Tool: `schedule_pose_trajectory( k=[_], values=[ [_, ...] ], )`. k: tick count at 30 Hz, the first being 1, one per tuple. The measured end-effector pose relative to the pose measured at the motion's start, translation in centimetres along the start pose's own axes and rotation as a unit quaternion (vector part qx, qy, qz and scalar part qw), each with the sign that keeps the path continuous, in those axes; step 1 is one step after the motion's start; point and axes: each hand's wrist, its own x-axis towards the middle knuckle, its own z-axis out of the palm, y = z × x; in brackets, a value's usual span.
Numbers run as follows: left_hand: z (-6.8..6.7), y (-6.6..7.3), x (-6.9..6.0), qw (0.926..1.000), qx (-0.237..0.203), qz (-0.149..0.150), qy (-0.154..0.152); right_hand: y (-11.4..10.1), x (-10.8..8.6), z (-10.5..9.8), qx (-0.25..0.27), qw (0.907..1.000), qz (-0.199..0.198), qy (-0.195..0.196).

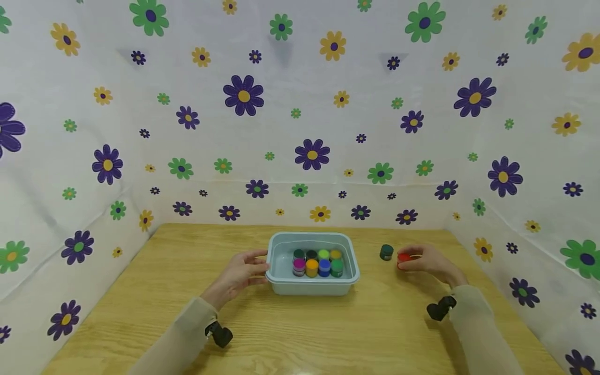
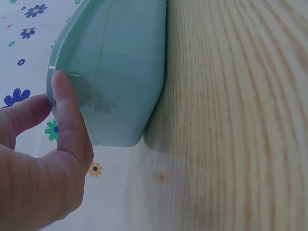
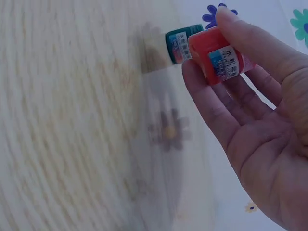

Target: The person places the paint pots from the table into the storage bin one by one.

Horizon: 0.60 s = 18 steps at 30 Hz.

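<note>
A light blue plastic tub (image 1: pixel 310 288) stands mid-table with several small paint jars in two rows. Among these are a magenta jar (image 1: pixel 299 267), an orange jar (image 1: pixel 311 268) and a blue jar (image 1: pixel 324 267). My left hand (image 1: pixel 242 272) holds the tub's left rim, its fingertips (image 2: pixel 61 83) against the edge in the left wrist view. To the right of the tub, my right hand (image 1: pixel 428 263) pinches a red paint jar (image 3: pixel 211 53) between thumb and fingers. A dark green paint jar (image 1: pixel 386 252) stands on the table just left of that hand.
The wooden table (image 1: pixel 281 328) meets a white flower-printed cloth (image 1: pixel 290 135) at the back and both sides. In the tub's back row are dark green, black, yellow-green and ochre lids.
</note>
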Motion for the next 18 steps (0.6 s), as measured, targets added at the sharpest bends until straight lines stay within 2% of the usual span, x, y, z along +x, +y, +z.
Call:
schedule_pose_trajectory(
  k=[10,18],
  values=[
    [0.4,0.2,0.1,1.0000,0.000,-0.001,0.004,-1.9,0.3,0.1,0.047,0.9978,-0.020,-0.042],
    [0.2,0.1,-0.1,0.9999,-0.011,-0.001,0.001,-4.2,1.4,1.9,0.089,0.9934,-0.029,-0.068]
  ],
)
